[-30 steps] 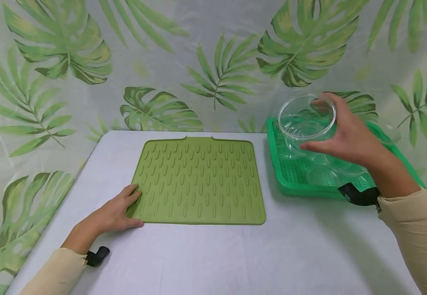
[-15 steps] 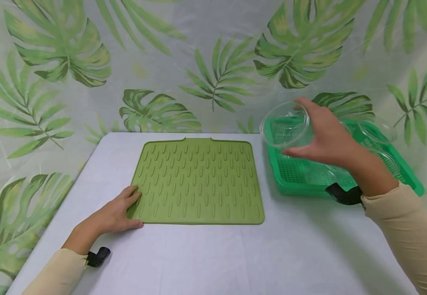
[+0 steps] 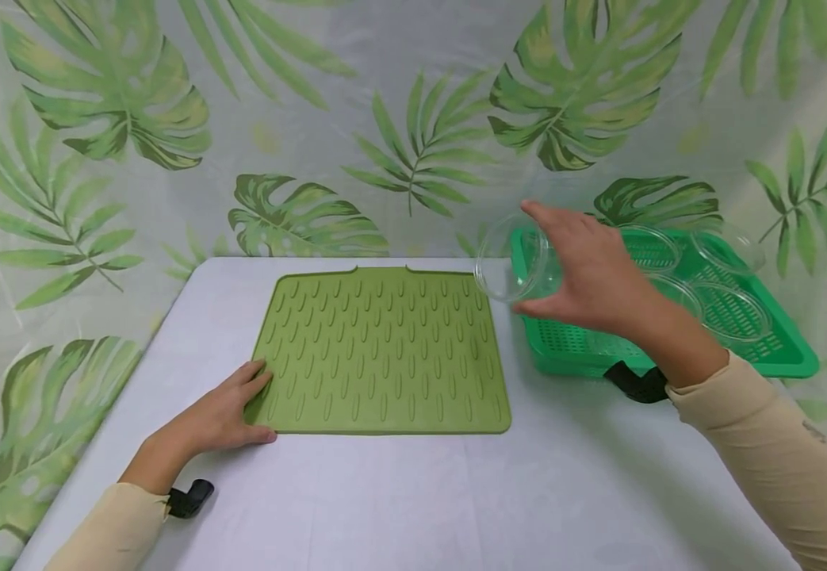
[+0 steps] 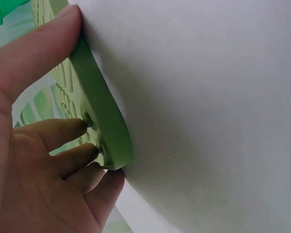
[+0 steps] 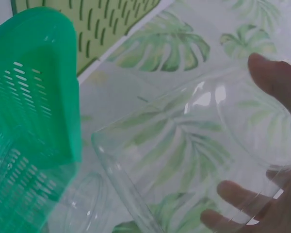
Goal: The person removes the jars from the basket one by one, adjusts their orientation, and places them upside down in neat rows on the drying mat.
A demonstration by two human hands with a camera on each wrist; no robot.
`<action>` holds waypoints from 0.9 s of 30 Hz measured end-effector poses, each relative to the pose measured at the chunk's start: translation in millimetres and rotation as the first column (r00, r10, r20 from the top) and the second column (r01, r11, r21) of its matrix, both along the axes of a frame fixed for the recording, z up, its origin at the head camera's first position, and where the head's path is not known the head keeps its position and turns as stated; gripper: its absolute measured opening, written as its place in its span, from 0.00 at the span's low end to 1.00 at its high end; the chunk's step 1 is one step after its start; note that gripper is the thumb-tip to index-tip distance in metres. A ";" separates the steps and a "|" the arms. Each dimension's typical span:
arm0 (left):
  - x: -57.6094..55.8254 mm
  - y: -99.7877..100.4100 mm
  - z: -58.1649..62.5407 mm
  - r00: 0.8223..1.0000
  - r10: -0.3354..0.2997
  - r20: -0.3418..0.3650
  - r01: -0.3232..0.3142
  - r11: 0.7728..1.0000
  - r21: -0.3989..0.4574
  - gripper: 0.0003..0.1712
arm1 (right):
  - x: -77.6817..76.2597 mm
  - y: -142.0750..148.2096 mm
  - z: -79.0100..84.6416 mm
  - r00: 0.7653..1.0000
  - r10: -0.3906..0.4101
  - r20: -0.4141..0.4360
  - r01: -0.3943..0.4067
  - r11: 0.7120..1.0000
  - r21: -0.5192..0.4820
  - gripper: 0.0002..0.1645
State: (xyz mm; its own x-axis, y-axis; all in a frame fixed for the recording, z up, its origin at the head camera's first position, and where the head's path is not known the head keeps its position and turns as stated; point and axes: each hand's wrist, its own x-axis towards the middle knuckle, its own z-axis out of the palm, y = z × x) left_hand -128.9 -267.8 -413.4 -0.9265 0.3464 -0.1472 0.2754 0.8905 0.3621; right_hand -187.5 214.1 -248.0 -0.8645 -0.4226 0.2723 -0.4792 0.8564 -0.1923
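A clear round bowl (image 3: 509, 258) hangs in the air, tilted on its side, between the mat and the basket. My right hand (image 3: 590, 270) grips it, thumb on one side and fingers on the other; the right wrist view shows the transparent bowl (image 5: 184, 126) up close. At the near left corner of the green ridged mat (image 3: 384, 349) rests my left hand (image 3: 220, 411). In the left wrist view its thumb touches the edge of the mat (image 4: 104, 109) and its fingertips touch the ridged top and the corner.
A green perforated basket (image 3: 587, 365) stands at the back right of the white table (image 3: 384, 500). It holds several more clear bowls (image 3: 734, 312), partly hidden behind my right hand. A leaf-print cloth (image 3: 442, 47) hangs right behind the table.
My right hand has carried the bowl leftward from above the basket toward the mat's far right corner, and the bowl has tilted more. The left hand stays where it was.
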 end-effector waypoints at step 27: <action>-3.6 -0.5 11.0 1.000 -0.013 0.018 0.013 0.999 0.031 0.53 | -4.5 -19.8 -9.6 0.999 0.029 -0.033 -0.027 0.998 0.052 0.67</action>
State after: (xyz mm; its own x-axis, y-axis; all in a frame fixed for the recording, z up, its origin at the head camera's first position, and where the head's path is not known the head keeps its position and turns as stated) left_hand -132.6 -268.3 -402.3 -0.9191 0.3630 -0.1534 0.2799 0.8753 0.3944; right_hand -192.0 194.4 -257.6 -0.8426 -0.4609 0.2785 -0.5087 0.8509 -0.1311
